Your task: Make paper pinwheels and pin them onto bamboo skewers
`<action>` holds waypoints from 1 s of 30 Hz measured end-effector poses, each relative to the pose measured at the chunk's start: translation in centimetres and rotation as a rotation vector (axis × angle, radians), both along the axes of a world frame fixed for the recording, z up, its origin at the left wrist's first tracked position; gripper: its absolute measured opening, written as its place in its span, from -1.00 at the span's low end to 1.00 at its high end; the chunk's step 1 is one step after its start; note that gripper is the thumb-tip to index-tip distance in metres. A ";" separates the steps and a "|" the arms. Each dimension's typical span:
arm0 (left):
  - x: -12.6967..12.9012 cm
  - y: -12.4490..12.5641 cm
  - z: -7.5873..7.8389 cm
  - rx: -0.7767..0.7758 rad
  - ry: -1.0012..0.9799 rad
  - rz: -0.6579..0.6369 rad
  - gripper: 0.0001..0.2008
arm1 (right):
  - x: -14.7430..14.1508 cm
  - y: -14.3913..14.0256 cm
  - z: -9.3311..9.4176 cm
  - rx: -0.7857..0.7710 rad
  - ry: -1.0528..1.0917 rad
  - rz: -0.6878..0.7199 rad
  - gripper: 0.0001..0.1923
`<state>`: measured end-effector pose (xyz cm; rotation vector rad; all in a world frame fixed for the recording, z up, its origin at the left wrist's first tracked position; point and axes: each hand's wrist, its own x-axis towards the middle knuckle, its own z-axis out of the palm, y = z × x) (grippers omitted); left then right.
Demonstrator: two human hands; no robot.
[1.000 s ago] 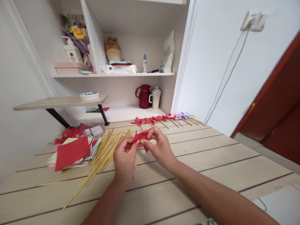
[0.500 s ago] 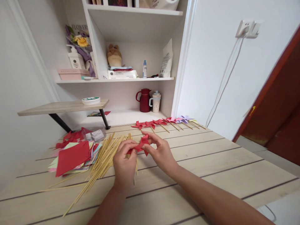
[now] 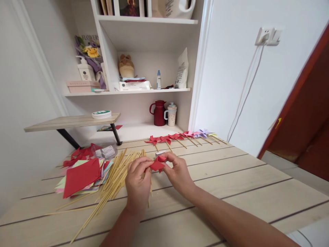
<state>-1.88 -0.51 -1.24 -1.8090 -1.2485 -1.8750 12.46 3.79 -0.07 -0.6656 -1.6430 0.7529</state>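
Red folded paper (image 3: 157, 165) sits between both hands, raised just above the surface (image 3: 231, 185), near the centre. Left hand (image 3: 138, 183) pinches its left edge with thumb and fingertips; back of the hand faces the camera, wrist straight, forearm coming up from the lower frame edge. Right hand (image 3: 178, 173) pinches the right side, fingers curled over the top, forearm running in from lower right. Bundle of thin wooden sticks (image 3: 113, 180) lies just left of, and partly behind, the left hand. Stack of coloured paper squares (image 3: 82, 175) further left. Row of finished pinwheels (image 3: 180, 137) lies beyond the hands.
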 end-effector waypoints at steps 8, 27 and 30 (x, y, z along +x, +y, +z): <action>-0.2 -0.2 0.3 0.075 0.141 0.113 -0.78 | -0.2 -0.4 0.1 -0.026 0.042 0.024 -0.94; -0.2 -0.2 1.1 -0.002 0.051 0.007 -0.82 | 0.3 -0.3 0.5 0.080 -0.009 -0.021 -0.81; -0.5 -0.3 1.1 0.022 0.131 0.023 -0.79 | 0.4 -0.3 0.6 0.113 -0.044 -0.054 -0.92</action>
